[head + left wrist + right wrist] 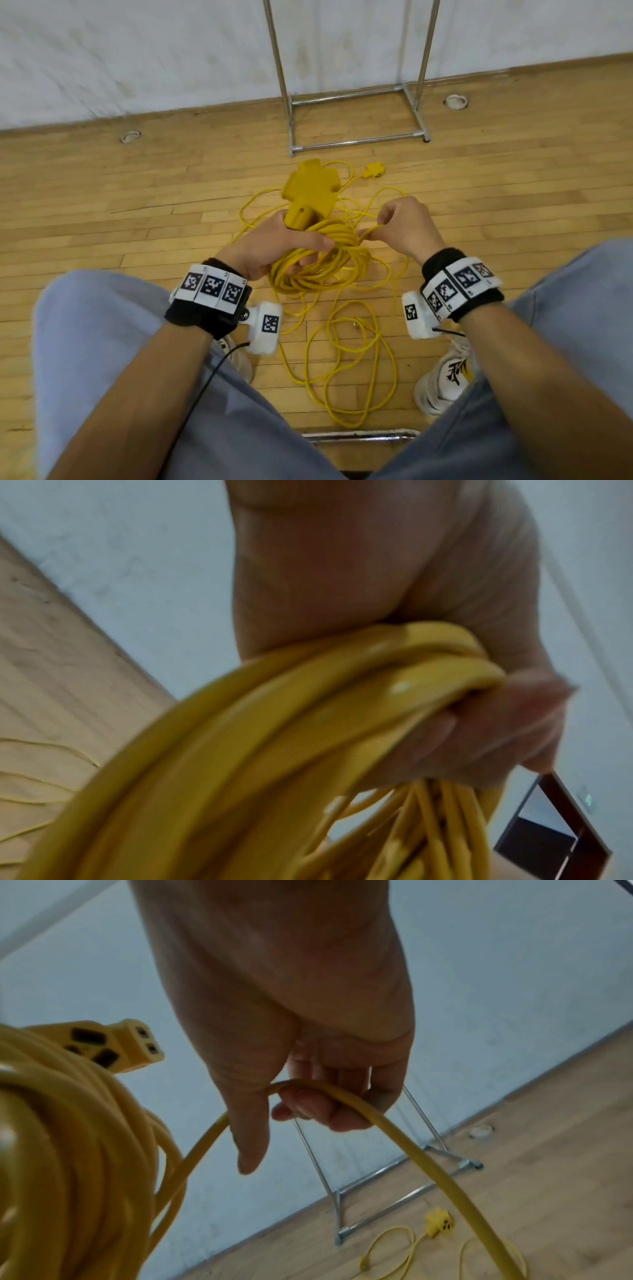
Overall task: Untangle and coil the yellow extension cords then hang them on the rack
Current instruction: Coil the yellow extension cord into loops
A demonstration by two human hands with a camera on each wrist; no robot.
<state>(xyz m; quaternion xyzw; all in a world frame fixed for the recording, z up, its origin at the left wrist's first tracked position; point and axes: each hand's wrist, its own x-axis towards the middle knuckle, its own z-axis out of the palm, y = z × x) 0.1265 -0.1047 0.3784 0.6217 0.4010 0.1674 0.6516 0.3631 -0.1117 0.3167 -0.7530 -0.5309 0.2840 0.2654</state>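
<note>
Seen from above, a seated person's left hand (274,245) grips a coil (318,263) of yellow cord and its multi-outlet head (310,192). The right hand (402,224) pinches a single strand (368,233) beside the coil. Loose loops (352,356) lie on the floor; the rack (356,116) stands beyond. The cord looks springy and light, best gripped across all bundled turns

Two hands, left (274,246) and right (402,228); one coil (318,263) in the left fingers; two socket heads (310,190) (375,170) beyond the fingertips; one rack (356,116).
</note>
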